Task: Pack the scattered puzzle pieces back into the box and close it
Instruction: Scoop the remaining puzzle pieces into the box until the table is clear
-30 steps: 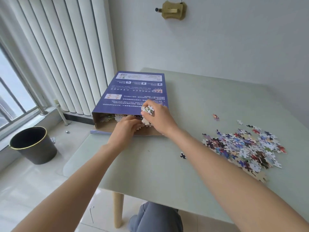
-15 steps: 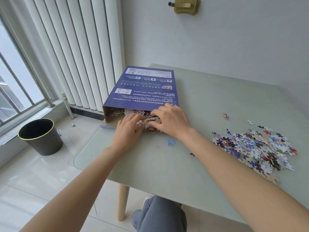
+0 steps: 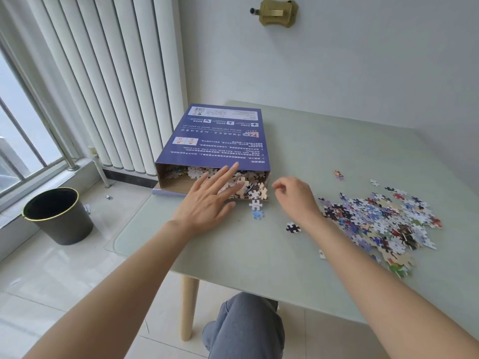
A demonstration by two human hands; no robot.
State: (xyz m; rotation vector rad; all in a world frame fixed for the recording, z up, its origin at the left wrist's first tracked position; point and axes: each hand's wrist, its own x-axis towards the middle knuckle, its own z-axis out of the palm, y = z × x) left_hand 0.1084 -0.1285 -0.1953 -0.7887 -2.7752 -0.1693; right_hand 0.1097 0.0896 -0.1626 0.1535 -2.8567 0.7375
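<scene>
1. Your left hand (image 3: 207, 203) is lying flat with straight fingers against the puzzle pieces (image 3: 241, 186) heaped at the open mouth of the blue puzzle box (image 3: 217, 141).
2. Your right hand (image 3: 295, 195) is hovering loosely curled just beside that mouth, holding nothing.
3. The loose pile (image 3: 383, 221) is lying well apart on the smooth green table (image 3: 259, 255).
4. The pieces are looking light, thin, stiff and knobbed; you are likely better off scooping them from beneath.
5. The cardboard box is looking light and easily shoved, so hold its edge.
</scene>
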